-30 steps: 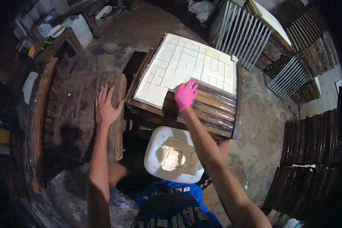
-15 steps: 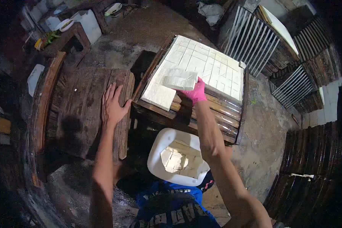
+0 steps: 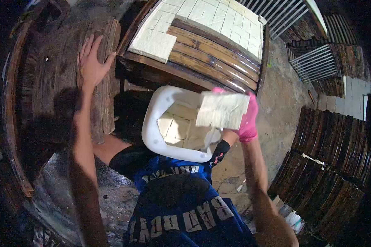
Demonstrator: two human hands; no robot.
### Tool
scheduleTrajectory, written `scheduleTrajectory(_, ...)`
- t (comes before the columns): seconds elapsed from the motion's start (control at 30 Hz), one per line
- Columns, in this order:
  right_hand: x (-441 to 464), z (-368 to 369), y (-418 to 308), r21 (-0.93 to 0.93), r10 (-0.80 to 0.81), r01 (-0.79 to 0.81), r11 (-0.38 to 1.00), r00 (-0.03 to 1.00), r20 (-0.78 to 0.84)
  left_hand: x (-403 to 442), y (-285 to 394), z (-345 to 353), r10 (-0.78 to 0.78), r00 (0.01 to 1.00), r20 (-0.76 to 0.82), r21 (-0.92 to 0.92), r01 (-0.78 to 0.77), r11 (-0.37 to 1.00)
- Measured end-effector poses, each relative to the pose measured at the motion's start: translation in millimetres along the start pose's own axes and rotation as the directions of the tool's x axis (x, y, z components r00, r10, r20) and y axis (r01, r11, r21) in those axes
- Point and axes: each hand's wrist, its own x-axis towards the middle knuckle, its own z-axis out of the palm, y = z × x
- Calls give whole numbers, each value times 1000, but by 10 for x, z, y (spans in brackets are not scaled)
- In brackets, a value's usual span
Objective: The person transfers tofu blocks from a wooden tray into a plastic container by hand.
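In a pink glove, my right hand (image 3: 250,118) grips a stack of white slabs (image 3: 221,109) over the right side of a white plastic tub (image 3: 152,127). Pale pieces (image 3: 179,128) lie inside the tub, which sits between my legs. My left hand (image 3: 93,66), bare with fingers spread, rests flat on a dark wooden bench (image 3: 59,82). White scored slabs (image 3: 154,43) cover the back and left part of a slatted wooden rack (image 3: 210,61); its wet front slats are bare.
Metal-barred racks (image 3: 315,61) stand at the upper right, with white slabs (image 3: 356,96) beyond them. Dark slatted panels (image 3: 329,144) lie along the right side. A raised wooden rail (image 3: 14,111) edges the bench on the left.
My right hand has lifted the slab pieces off the rack and carried them back over the tub, baring more slats. My left hand stays on the bench. The view has tilted down.
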Motion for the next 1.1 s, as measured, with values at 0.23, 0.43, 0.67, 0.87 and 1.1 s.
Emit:
scheduleTrajectory(0.23, -74, -604, 581, -940, -225, -275, -203, 947, -229, 15, 32, -54, -2, 999, 33, 15, 1, 1000)
scheduleTrajectory(0.43, 273, -1017, 1090, -750, -149, -385, -538, 919, -365, 15, -30, 20, 54, 998, -32, -6, -54, 999)
scheduleTrajectory(0.67, 534, -1028, 1323, -685, -163, -389, -616, 914, -371, -13, 9, -36, -19, 999, 26, 14, 19, 1000)
scheduleTrajectory(0.87, 353, -1531, 1422, -613, -192, -213, -761, 976, -101, -7, 51, -64, 2, 1000, 28, -17, -1, 1000)
scheduleTrajectory(1.1, 976, 927, 964, -818, -30, -117, -563, 992, -121, -2, 77, -143, 40, 999, 22, 9, -40, 999)
